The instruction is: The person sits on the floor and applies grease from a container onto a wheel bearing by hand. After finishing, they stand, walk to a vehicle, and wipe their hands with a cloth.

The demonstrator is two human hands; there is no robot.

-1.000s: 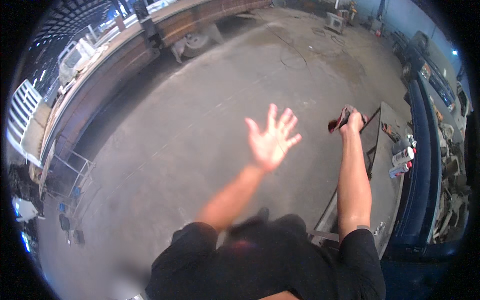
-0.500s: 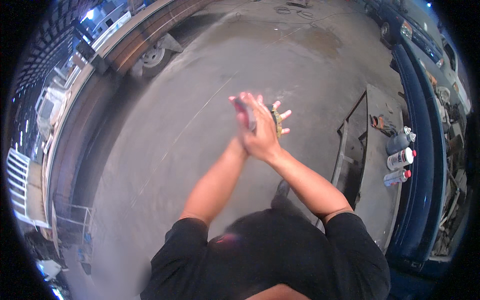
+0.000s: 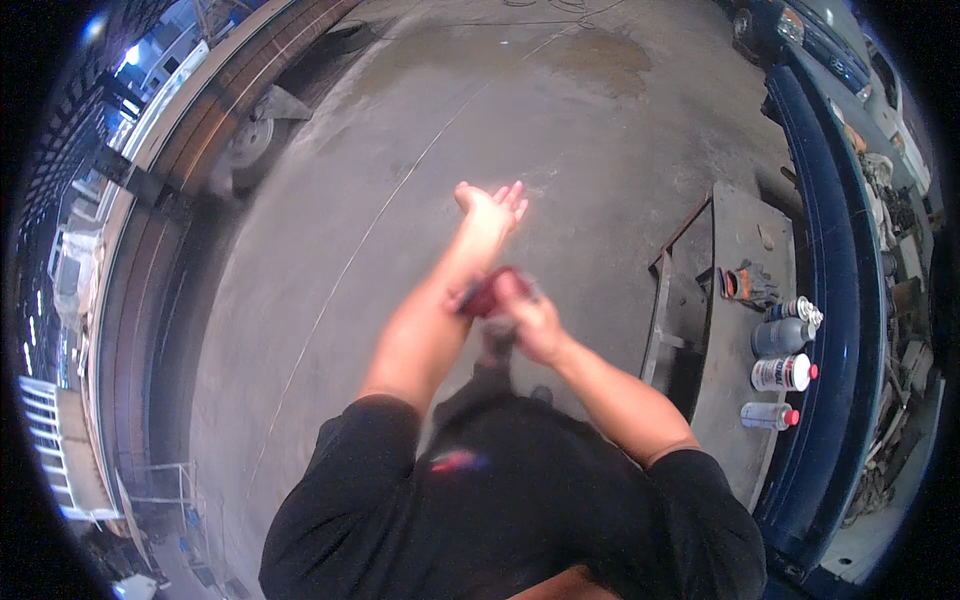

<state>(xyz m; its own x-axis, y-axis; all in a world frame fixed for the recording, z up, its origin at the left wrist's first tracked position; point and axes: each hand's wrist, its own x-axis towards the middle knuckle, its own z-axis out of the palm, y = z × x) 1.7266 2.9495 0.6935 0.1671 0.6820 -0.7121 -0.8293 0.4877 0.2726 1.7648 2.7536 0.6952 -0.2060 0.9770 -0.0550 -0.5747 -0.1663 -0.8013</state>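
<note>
My left hand (image 3: 492,208) is held out over the floor, fingers stretched and spread, nothing in it. Lower down, my right hand (image 3: 532,318) is closed around a dark red, bunched rag-like cloth (image 3: 497,292). That cloth presses against the inner side of my left forearm (image 3: 425,310), below the wrist. Motion smears the cloth and my right fingers, so its exact shape cannot be made out.
On my right a grey metal bench (image 3: 735,215) carries dark gloves with orange (image 3: 748,285), a grey bottle (image 3: 783,337), a white can (image 3: 780,373) and a red-capped can (image 3: 768,416). Beyond it runs a blue vehicle panel (image 3: 830,200). A long rusty beam (image 3: 215,120) lies left.
My hands have parted. The right one has slid down from the left hand to the forearm with the cloth. The view has shifted slightly.
</note>
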